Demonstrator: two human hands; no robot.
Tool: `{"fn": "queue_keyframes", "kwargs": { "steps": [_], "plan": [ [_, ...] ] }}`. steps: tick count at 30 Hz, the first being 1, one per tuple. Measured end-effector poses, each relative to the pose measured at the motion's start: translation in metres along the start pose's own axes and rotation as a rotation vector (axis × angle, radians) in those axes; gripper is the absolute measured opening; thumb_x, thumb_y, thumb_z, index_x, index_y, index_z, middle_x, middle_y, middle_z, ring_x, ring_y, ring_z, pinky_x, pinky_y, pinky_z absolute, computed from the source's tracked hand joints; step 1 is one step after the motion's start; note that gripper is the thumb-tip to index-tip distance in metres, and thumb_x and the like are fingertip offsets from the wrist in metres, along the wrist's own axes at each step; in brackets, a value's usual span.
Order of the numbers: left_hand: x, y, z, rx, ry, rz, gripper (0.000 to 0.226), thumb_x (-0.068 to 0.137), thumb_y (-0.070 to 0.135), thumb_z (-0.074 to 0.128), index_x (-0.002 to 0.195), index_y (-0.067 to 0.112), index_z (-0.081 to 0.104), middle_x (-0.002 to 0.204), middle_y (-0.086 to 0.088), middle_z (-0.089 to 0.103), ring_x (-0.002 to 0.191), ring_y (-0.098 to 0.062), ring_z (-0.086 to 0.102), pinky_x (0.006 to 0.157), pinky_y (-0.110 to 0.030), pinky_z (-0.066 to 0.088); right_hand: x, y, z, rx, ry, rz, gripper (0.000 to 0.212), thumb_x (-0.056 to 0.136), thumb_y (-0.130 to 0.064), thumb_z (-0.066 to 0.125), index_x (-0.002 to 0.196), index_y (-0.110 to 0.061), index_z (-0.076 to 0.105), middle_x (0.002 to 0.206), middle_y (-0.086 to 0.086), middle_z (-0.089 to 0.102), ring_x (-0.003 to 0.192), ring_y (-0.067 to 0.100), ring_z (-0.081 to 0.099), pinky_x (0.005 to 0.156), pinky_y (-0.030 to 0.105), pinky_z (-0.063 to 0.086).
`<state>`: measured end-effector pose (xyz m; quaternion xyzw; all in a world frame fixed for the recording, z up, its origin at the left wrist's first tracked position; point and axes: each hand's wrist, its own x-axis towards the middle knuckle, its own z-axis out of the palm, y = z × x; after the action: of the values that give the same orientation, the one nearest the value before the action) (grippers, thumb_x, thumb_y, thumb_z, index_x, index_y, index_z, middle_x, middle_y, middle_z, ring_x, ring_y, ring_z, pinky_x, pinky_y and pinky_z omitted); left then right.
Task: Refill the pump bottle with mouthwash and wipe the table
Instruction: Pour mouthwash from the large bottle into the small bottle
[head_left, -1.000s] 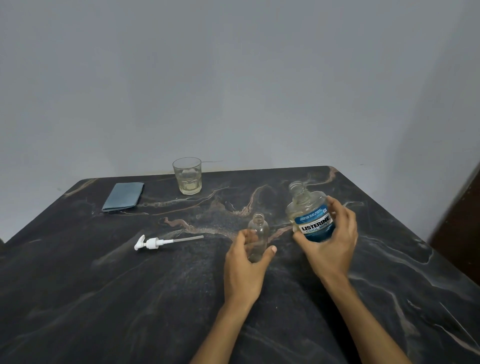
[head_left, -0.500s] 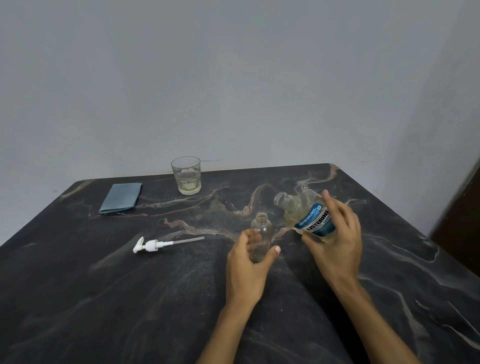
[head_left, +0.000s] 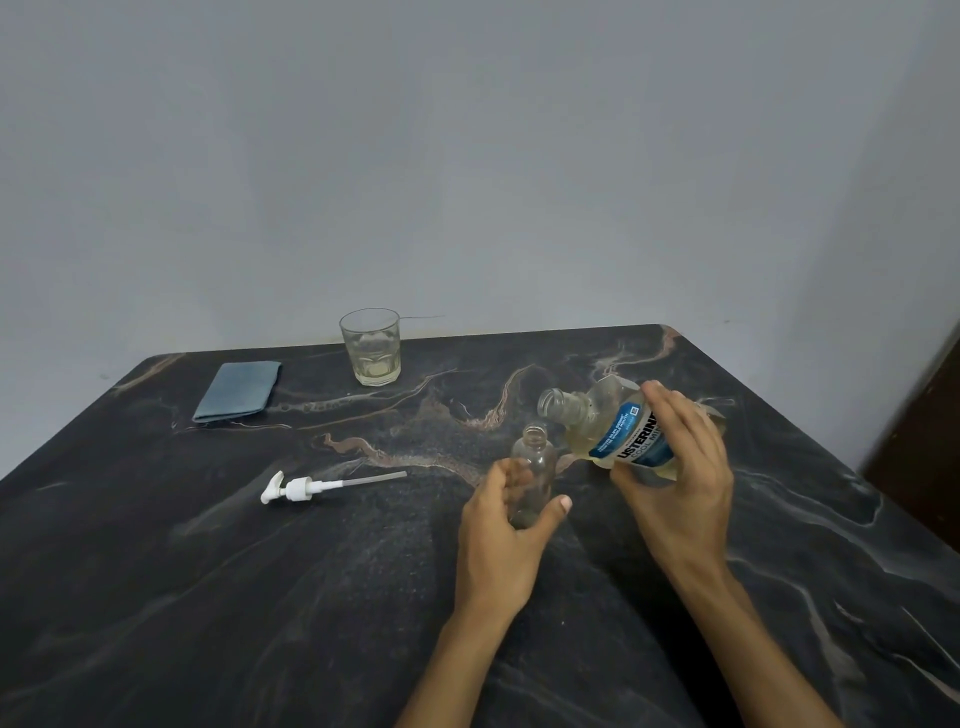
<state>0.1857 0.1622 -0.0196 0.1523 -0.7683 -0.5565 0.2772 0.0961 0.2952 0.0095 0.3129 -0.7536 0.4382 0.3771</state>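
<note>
— Inspector: Report the table from the left edge across.

— Me: At the far left a folded blue cloth is lying flat near the back edge. Just right of it a glass is standing upright, with a little pale liquid sitting in the bottom. Nearer to me, a white pump head is lying on its side, its tube pointing right, well apart from the cloth and the glass.

— Inspector: And the small bottle?

— Me: The small clear bottle is standing upright on the table near the middle, its neck uncapped. My left hand is steadying it: thumb curling round the right side, fingers curling round the left side, so I am gripping its lower body.

— Inspector: Right side?

— Me: My right hand is holding the mouthwash bottle off the table, fingers wrapping over its labelled body and thumb underneath. It is tilting left, its open mouth sitting just above and to the right of the small bottle's neck. Yellowish liquid is pooling along its lower side. I cannot tell whether any stream is leaving the mouth. The two bottles are sitting close; whether they are touching I cannot tell.
</note>
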Motion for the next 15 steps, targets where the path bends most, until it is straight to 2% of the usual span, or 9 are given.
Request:
{"fn": "queue_keyframes", "kwargs": {
  "steps": [6,11,15],
  "plan": [
    [-0.0001,0.0007,-0.001,-0.009,-0.007,0.004,0.04,0.074,0.036,0.077,0.108,0.028,0.057,0.107,0.011,0.065,0.099,-0.003,0.062,0.085,-0.023,0.053,0.0005,0.0004,-0.0018,0.002,0.001,-0.027,0.084,0.054,0.009,0.086,0.13,-0.003,0.052,0.132,-0.001,0.048,0.127,0.007,0.038,0.103,0.046,0.038],
    [0.0003,0.0019,-0.0019,-0.026,-0.014,-0.001,0.04,0.073,0.035,0.077,0.108,0.027,0.058,0.105,0.01,0.066,0.099,-0.004,0.063,0.085,-0.025,0.054,0.0007,-0.004,-0.0045,0.056,0.003,-0.008,0.084,0.053,0.014,0.084,0.129,-0.001,0.051,0.129,0.0,0.049,0.125,0.009,0.039,0.098,0.056,0.045],
    [0.0004,0.0023,-0.0018,-0.027,-0.018,-0.003,0.039,0.073,0.034,0.078,0.106,0.03,0.057,0.105,0.011,0.065,0.098,-0.004,0.063,0.086,-0.027,0.054,0.0012,-0.0047,-0.0052,0.079,0.008,0.001,0.086,0.054,0.014,0.084,0.13,-0.005,0.049,0.128,0.0,0.049,0.124,0.008,0.039,0.096,0.055,0.047]
  ]
}}
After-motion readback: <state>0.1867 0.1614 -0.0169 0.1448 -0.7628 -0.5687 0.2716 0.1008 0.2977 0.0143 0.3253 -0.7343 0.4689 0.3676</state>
